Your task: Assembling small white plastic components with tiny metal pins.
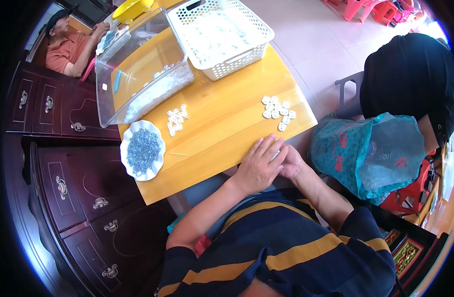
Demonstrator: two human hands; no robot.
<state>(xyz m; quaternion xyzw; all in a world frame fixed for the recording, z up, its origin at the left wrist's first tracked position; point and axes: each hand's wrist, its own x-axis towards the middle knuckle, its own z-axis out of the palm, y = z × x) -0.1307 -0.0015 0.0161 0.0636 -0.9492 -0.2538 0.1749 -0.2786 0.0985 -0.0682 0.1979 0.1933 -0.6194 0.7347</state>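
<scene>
At the table's near edge, my left hand (254, 169) and my right hand (293, 162) meet with their fingers drawn together. A sliver of something pale shows between them; the fingers cover most of it. Just beyond my fingers lies a loose group of small white plastic pieces (268, 114) with dark marks. Further left is a second group of similar white pieces (178, 119). A white scalloped dish (126, 148) at the left edge holds a heap of small grey metal parts (143, 151). Beside it rests a thin pale stick (178, 154).
A clear plastic bin (106, 74) with white pieces and a white perforated basket (232, 62) stand at the table's far side. A teal plastic bag (336, 148) is close by my right arm. One person in black (410, 74) sits right; another (71, 54) works far left, near dark drawers (73, 178).
</scene>
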